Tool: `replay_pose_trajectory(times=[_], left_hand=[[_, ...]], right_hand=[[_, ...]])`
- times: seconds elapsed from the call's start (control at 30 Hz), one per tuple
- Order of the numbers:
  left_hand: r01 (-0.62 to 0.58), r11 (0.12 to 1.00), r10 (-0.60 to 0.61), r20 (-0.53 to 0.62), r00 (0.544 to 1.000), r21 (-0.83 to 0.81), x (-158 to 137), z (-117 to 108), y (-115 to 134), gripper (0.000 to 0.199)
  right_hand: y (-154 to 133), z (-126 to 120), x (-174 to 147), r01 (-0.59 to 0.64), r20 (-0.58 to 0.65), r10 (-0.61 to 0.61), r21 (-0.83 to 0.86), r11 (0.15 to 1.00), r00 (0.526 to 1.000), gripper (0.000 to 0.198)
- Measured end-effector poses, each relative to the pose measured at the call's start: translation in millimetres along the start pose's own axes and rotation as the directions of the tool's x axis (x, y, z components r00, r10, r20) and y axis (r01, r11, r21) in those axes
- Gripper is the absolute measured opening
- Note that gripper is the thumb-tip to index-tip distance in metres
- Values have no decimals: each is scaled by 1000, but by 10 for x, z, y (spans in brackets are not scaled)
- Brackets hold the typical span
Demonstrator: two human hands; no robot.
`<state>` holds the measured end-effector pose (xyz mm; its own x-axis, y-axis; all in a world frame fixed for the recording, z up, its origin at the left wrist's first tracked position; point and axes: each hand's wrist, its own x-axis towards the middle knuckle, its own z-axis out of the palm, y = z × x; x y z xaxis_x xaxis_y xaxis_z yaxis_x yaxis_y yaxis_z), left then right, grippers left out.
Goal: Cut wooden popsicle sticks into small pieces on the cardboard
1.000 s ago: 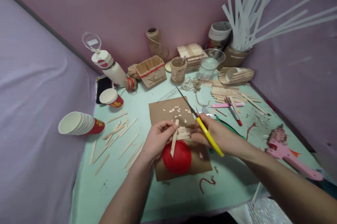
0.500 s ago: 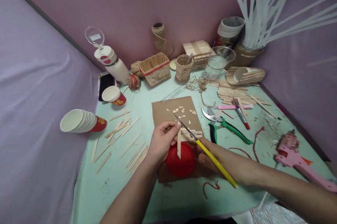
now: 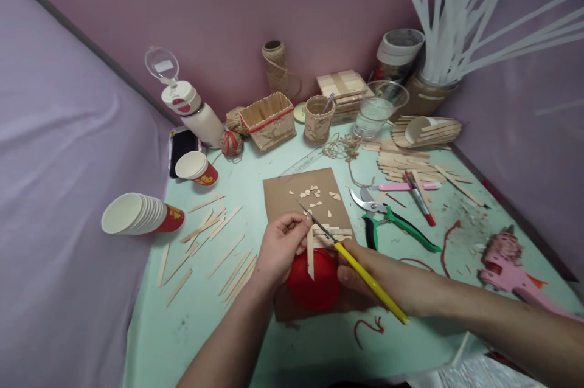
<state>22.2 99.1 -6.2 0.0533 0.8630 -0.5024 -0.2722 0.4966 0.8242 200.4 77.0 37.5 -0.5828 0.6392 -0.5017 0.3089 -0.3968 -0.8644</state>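
Observation:
Between the fingertips of my left hand point(image 3: 283, 243) is a flat wooden craft stick point(image 3: 311, 257), upright with a slanted lower end. My right hand point(image 3: 371, 272) grips yellow-handled scissors point(image 3: 368, 281); their metal blades cross the top of the stick by my left fingertips. Below the stick lies a round red object point(image 3: 314, 287), its kind unclear. Under both hands is a brown cardboard sheet point(image 3: 283, 193) with small teardrop-shaped wood pieces point(image 3: 314, 190) scattered on it. Several short sticks point(image 3: 335, 233) lie beside the scissor blades.
Green-handled pruning shears point(image 3: 387, 218), a pink glue gun point(image 3: 511, 272) and a utility knife point(image 3: 392, 187) lie to the right. Cut sticks point(image 3: 201, 236) and paper cups point(image 3: 137, 213) stand left. A box point(image 3: 269, 123), twine spool point(image 3: 276, 69) and water cup point(image 3: 371, 114) line the back.
The scissors have shifted slightly left, their tips now past the top of the stick. My left hand keeps its hold on the stick, and the view has moved a little.

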Motion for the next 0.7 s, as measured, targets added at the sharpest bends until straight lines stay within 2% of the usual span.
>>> replay_pose_trajectory(times=[0.27, 0.47, 0.6, 0.7], left_hand=[[19, 1000, -19, 10, 1000, 17, 9, -24, -5, 29], [40, 999, -40, 5, 999, 28, 14, -20, 1, 28], [44, 998, -44, 8, 999, 45, 22, -43, -16, 27], [64, 997, -65, 21, 998, 49, 25, -65, -23, 25]], right_hand=[[-50, -22, 14, 59, 31, -61, 48, 997, 998, 43], [-20, -7, 16, 83, -13, -82, 121, 989, 997, 43], [8, 34, 65, -13, 68, 0, 194, 981, 998, 47], [29, 42, 108, -65, 35, 59, 205, 977, 998, 50]])
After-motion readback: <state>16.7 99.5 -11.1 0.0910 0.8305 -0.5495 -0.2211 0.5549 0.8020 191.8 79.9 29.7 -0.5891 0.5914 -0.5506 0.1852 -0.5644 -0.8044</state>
